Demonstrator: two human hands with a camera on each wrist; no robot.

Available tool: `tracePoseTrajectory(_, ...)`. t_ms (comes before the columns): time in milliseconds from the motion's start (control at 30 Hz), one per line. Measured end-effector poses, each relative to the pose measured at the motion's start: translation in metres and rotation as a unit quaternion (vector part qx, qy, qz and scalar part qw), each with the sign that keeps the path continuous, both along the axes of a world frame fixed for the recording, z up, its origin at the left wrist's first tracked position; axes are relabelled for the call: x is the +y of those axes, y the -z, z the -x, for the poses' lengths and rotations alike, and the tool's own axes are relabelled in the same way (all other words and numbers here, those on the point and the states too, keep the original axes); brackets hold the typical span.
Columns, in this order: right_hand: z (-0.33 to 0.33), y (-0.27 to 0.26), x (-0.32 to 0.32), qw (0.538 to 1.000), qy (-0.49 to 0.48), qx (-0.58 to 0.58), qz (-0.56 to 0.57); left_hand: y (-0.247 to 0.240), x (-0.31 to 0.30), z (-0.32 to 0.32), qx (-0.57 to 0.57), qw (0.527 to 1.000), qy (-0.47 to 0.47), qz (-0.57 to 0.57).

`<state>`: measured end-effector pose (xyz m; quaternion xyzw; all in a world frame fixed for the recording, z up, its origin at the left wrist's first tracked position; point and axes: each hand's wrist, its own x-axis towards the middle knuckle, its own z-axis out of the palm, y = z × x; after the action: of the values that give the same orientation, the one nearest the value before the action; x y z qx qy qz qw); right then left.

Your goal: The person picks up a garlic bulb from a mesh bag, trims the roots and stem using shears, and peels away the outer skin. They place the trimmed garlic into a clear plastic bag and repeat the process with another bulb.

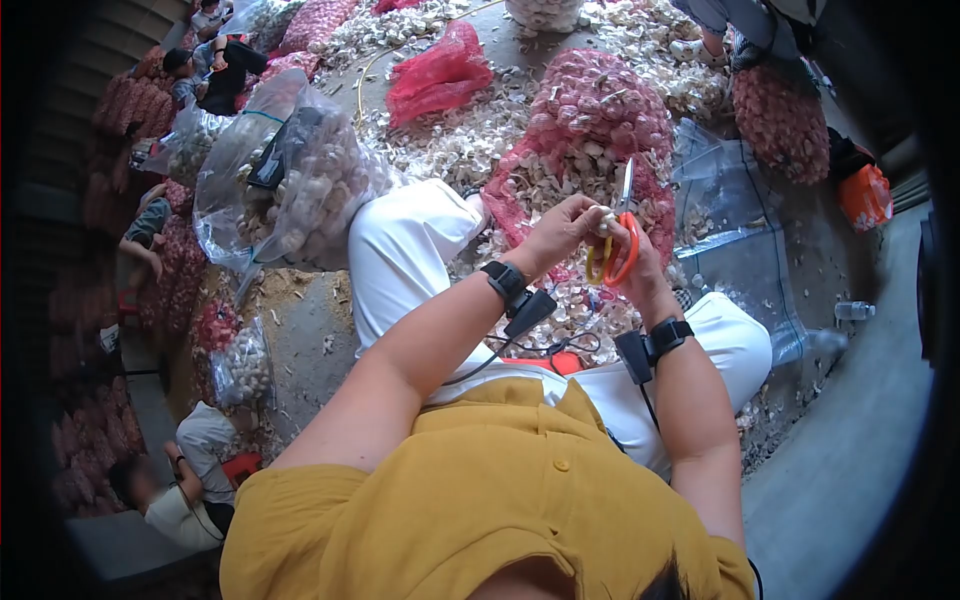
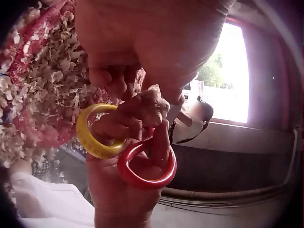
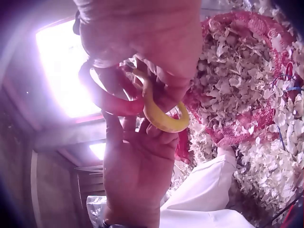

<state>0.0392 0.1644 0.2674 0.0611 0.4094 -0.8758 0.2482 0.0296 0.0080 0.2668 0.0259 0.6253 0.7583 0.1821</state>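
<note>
My right hand (image 1: 645, 272) grips a pair of scissors (image 1: 627, 243) with one red-orange and one yellow handle loop, blades pointing up and away from me. Between the fingertips of my left hand (image 1: 560, 232) is a pale garlic bulb (image 1: 606, 222), pinched right beside the scissors. Seen from the left wrist, the garlic's papery, rough side faces out and the right hand's fingers come up against it. The right wrist view has the handle loops in front of the fingers, hiding the garlic. Below both hands lies a red mesh sack (image 3: 223, 137) with garlic skins (image 3: 232, 71).
A full mesh sack of garlic (image 1: 600, 100) lies ahead, with a clear plastic bag of garlic (image 1: 320, 190) to the left. Plastic sheeting (image 1: 740, 240) and a bottle (image 1: 855, 311) are at the right. Loose skins litter the floor. Other people (image 1: 205, 75) sit around.
</note>
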Motion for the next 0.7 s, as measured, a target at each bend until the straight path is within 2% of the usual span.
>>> tracePoseTrajectory(167,-0.002,0.002,0.001,1.0,-0.025,0.005,-0.009,0.005,-0.011,0.0,0.001,1.0,-0.013,-0.007)
tracePoseTrajectory(267,-0.003,0.0,0.002,0.999,-0.044,0.017,-0.017,0.001,-0.009,-0.002,0.068,0.996,-0.041,0.04)
tracePoseTrajectory(333,-0.002,0.001,0.001,0.999,-0.037,0.006,0.0,-0.005,-0.004,-0.002,0.028,0.993,-0.115,0.025)
tracePoseTrajectory(367,-0.002,0.002,0.001,0.999,-0.029,-0.006,0.017,-0.008,-0.003,-0.004,0.028,0.993,-0.115,0.024)
tracePoseTrajectory(467,0.0,0.005,0.003,1.0,-0.001,-0.001,0.014,-0.014,0.003,-0.01,-0.005,0.993,-0.101,0.069)
tracePoseTrajectory(533,-0.001,0.008,0.003,1.0,-0.013,0.005,-0.007,0.007,0.006,-0.009,0.098,0.991,-0.01,0.093)
tracePoseTrajectory(567,-0.001,0.009,0.004,0.999,-0.026,0.011,-0.027,0.015,0.001,-0.007,0.068,0.992,0.018,0.109)
tracePoseTrajectory(700,-0.005,-0.003,0.001,1.0,-0.008,0.012,-0.007,0.01,0.002,-0.01,0.029,0.999,0.023,0.03)
